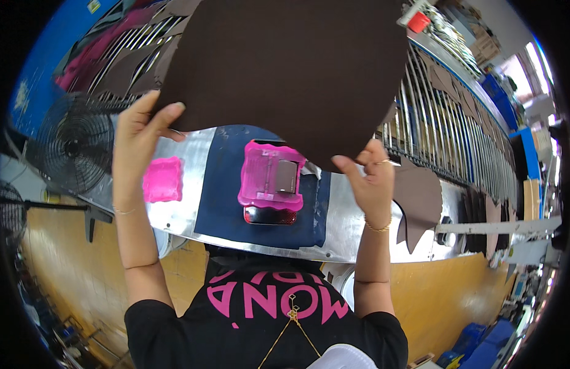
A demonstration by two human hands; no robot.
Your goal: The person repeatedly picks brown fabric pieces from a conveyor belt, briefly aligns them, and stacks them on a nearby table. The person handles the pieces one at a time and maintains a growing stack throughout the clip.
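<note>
A large dark brown sheet of fabric or leather (pixel 285 67) with a curved lower edge is held up in front of me. My left hand (pixel 140 126) pinches its left edge between thumb and fingers. At the lower right corner, my right hand (pixel 372 181) grips the same sheet. Below the sheet, a pink plastic tray (pixel 254 181) with a small grey-brown block (pixel 287 176) in it sits on a dark blue mat (pixel 220 212). A black-and-red object (pixel 269 215) lies partly under the tray's near edge. The sheet hides what is behind it.
A smaller pink tray (pixel 163 179) lies on the metal table (pixel 183 212) to the left. A black fan (pixel 70 147) stands far left. Slatted metal racks (pixel 432 123) holding brown pieces stretch to the right, and another brown piece (pixel 421 195) lies near my right hand.
</note>
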